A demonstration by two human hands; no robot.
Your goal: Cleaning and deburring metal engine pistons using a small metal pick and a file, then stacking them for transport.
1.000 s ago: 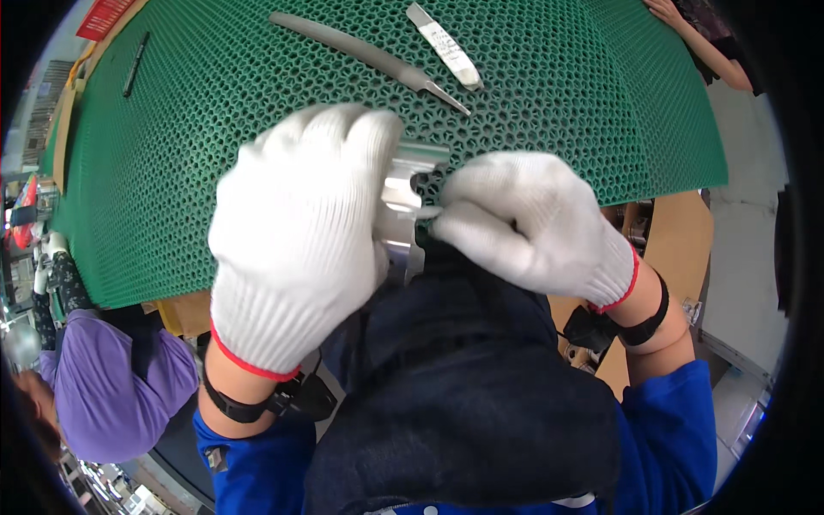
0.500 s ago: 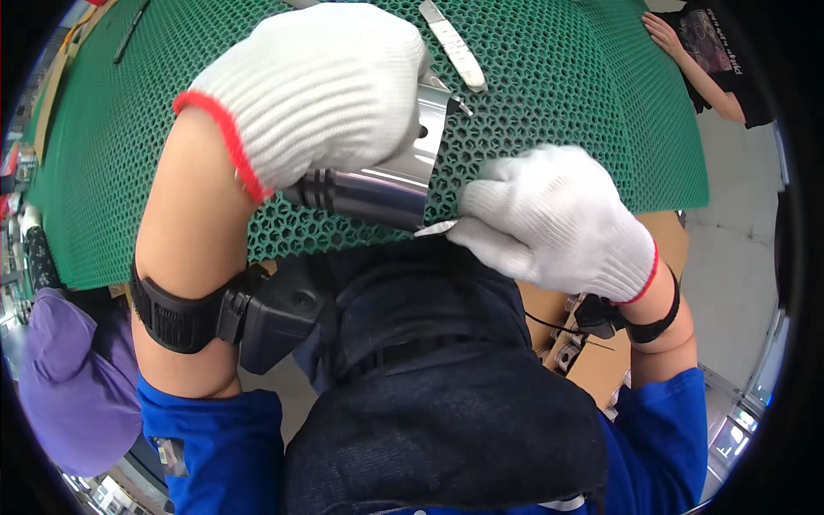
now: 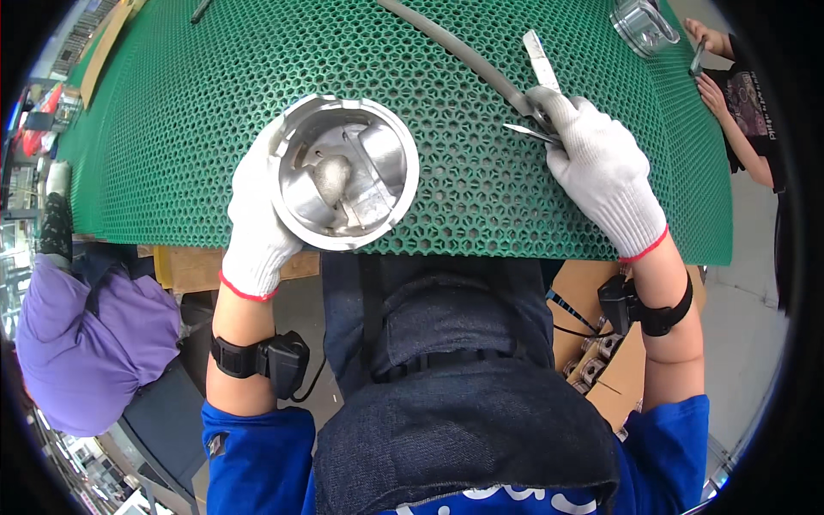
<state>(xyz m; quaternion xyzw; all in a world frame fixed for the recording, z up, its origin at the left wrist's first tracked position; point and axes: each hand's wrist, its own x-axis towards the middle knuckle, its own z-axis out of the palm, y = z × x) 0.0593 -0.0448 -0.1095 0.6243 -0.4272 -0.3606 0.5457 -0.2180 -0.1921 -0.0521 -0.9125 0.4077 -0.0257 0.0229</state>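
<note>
My left hand [image 3: 257, 202], in a white knit glove with a red cuff, is closed around the side of a silver metal piston [image 3: 374, 159]. The piston is tilted so that its hollow inside faces up at me. My gloved right hand [image 3: 601, 163] is over the mat on the right, closed on a slim pointed metal blade [image 3: 527, 131] whose tip sticks out to the left. A grey hose [image 3: 459, 51] runs from the far edge to the right hand's fingertips; whether they grip it I cannot tell. A white-handled knife [image 3: 541, 62] lies just beyond that hand.
The green honeycomb mat [image 3: 463, 197] covers the table. Another piston [image 3: 642, 27] stands at the far right, near a co-worker's hands [image 3: 711, 64] with a dark tool. Below the table edge is a cardboard box [image 3: 622, 373] of parts. A person in purple [image 3: 90, 343] is at left.
My left hand has moved down and turned the piston from its side to hollow-side up. My right hand has moved right and away from the piston, up to the hose end.
</note>
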